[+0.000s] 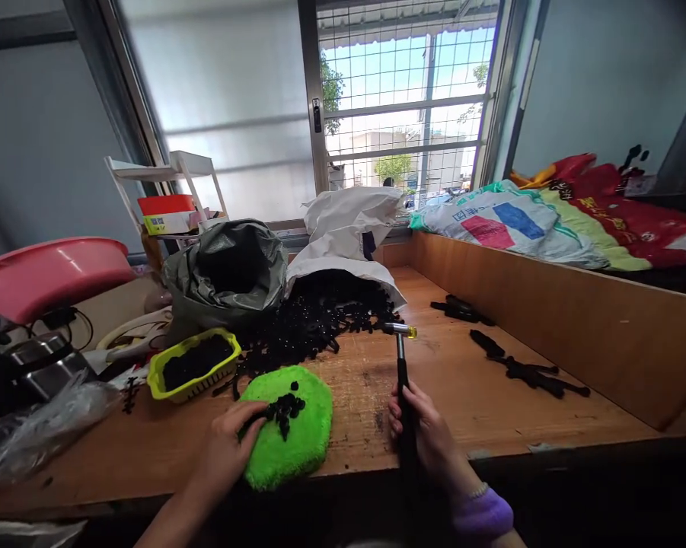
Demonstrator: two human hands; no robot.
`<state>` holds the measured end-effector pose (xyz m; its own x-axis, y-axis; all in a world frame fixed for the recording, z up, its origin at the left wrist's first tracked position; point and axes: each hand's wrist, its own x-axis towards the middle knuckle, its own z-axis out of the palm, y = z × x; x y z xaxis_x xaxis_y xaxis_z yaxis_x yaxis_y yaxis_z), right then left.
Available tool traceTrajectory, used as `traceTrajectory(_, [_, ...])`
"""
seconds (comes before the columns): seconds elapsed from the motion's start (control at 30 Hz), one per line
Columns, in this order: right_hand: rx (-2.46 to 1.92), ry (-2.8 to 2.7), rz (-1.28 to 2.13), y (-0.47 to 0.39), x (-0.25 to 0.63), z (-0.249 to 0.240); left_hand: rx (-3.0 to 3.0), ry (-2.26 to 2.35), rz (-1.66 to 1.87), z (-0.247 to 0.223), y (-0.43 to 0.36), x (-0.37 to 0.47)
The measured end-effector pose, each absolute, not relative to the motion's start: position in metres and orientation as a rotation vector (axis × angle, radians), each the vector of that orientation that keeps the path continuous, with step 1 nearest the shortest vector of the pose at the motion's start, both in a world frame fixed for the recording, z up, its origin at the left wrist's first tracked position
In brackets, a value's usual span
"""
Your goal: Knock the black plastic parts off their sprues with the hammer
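My left hand [228, 440] is at the left side of a bright green, fluffy pad [300, 449] on the bench. Its thumb and fingers close on a black piece of branching parts [286, 409] that lies over the pad; the exact kind of part is unclear. A small round black bit [294, 386] rests on the pad above it. In my right hand [425, 432] is a small hammer [400, 358], gripped by its black handle. Its metal head has a yellow tip and is held upright over the bench, right of the pad and apart from it.
Black small parts [314, 327] spill from a white sack [348, 228]. A yellow basket [237, 354] holds black material, beside a dark grey bag [191, 293]. Black tools [528, 373] lie at right, before a wooden board [576, 327]. A pink basin [57, 266] stands at left.
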<state>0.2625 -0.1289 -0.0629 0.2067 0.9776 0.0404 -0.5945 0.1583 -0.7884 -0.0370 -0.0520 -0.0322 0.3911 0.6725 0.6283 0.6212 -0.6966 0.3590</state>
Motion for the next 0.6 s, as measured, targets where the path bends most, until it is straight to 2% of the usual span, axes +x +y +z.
traceTrajectory(0.17, [-0.718,-0.659,1.236,-0.128,0.262,-0.066,2.533,1.265,1.313,-0.030,-0.037,-0.035])
traceTrajectory(0.43, [-0.753,-0.673,1.211,-0.129,0.263,-0.066,2.600,0.966,1.296,-0.037,-0.047,-0.046])
traceTrajectory(0.6, [-0.718,-0.699,1.246,-0.130,0.263,-0.065,2.463,1.136,1.377,-0.043,-0.051,-0.047])
